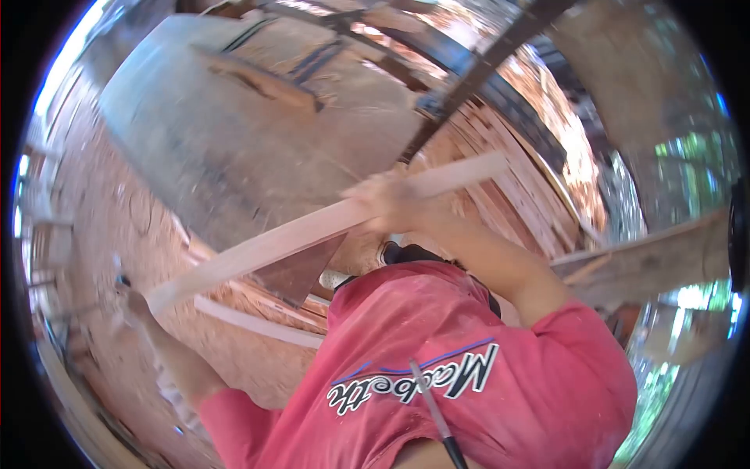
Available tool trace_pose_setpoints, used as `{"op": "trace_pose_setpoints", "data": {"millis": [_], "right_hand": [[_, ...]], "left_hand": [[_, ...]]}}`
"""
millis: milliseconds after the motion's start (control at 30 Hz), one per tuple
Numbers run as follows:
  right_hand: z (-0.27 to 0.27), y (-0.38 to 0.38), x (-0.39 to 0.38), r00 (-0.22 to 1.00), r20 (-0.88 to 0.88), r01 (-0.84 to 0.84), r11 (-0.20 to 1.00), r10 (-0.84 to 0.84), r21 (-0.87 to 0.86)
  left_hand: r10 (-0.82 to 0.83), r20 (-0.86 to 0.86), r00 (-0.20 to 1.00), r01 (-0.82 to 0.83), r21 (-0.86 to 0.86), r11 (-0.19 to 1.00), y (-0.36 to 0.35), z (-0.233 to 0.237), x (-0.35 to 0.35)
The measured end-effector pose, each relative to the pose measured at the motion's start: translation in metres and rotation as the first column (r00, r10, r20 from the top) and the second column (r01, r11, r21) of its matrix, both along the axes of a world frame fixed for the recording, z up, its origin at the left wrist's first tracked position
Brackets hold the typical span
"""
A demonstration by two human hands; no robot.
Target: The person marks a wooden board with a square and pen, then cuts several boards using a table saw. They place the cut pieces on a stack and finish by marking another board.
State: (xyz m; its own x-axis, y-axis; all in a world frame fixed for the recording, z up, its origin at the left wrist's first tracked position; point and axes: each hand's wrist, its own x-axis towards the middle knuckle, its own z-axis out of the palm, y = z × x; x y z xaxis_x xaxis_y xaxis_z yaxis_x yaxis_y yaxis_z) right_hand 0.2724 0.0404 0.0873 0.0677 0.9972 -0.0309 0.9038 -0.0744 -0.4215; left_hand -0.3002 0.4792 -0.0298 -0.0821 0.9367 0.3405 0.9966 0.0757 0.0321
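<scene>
A long pale wooden slat point(297, 230) runs slantwise across the view, and I hold it with both hands. My right hand point(383, 199) is closed around it near its upper half. My left hand point(133, 301) grips its lower left end. Both are blurred by motion. My red shirt point(469, 367) with white lettering fills the bottom of the view. A second pale slat point(258, 322) lies below the first.
A big grey flat surface point(234, 133) lies beyond the slat. To the right of it is a stack of reddish wooden slats point(508, 164), crossed by a dark band point(469, 78). A rough plank point(656, 258) juts in from the right. Reddish sawdust covers the ground point(101, 211).
</scene>
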Motion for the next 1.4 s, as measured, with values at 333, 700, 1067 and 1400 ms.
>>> {"op": "trace_pose_setpoints", "data": {"millis": [333,700,1067,1400], "right_hand": [[-0.017,-0.120,0.153,0.728,-0.435,0.605,0.795,-0.531,0.043],[-0.020,-0.147,0.131,-0.045,-0.725,0.867,0.334,-0.687,-0.370],[0.008,-0.050,0.130,0.229,-0.880,0.772,0.629,-0.417,-0.097],[-0.018,0.050,0.125,0.302,-0.875,0.145,0.925,-0.379,-0.351]], "left_hand": [[0.058,0.124,0.991,-0.018,-0.302,0.953,-0.082,0.018,0.102],[0.122,0.607,-0.786,0.264,0.149,0.953,-0.232,-0.009,0.229],[-0.461,0.540,-0.704,-0.214,0.457,0.863,-0.244,0.143,0.161],[-0.707,0.691,-0.152,-0.362,0.627,0.690,-0.302,0.314,0.328]]}}
